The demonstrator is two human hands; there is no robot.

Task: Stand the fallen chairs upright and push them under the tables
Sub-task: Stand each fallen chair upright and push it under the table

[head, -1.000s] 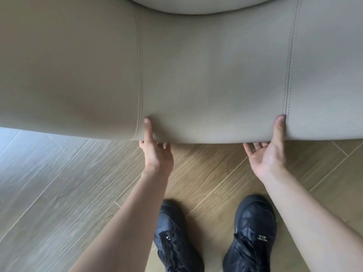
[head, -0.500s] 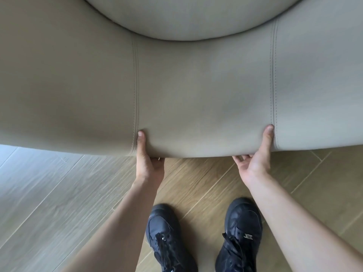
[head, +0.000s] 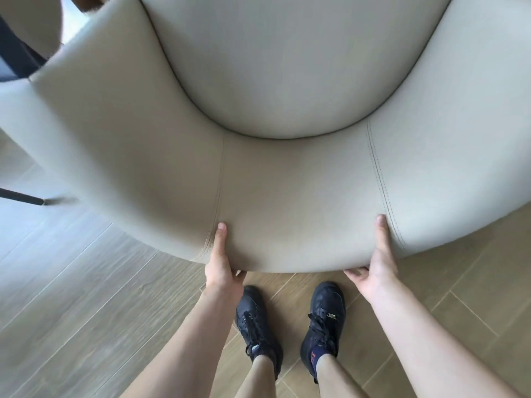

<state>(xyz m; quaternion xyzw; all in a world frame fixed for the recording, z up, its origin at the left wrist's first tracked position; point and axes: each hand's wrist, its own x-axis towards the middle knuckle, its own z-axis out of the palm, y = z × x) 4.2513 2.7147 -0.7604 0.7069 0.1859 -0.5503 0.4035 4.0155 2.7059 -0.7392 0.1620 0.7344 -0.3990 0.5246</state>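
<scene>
my left hand (head: 222, 271) and right hand (head: 376, 271) pinch the top edge of the beige chair's curved backrest (head: 301, 202), thumbs on the inside face, fingers curled underneath. the chair fills the view just ahead of my shoes (head: 324, 314). smooth upholstery could slip and tip back.

— Any lettering to read here?
— Barely. The right sock (head: 315, 358) carries small red marks, too blurred to make out. The left shoe (head: 256, 323) has a tiny pale tag at its tongue, equally illegible.
</scene>
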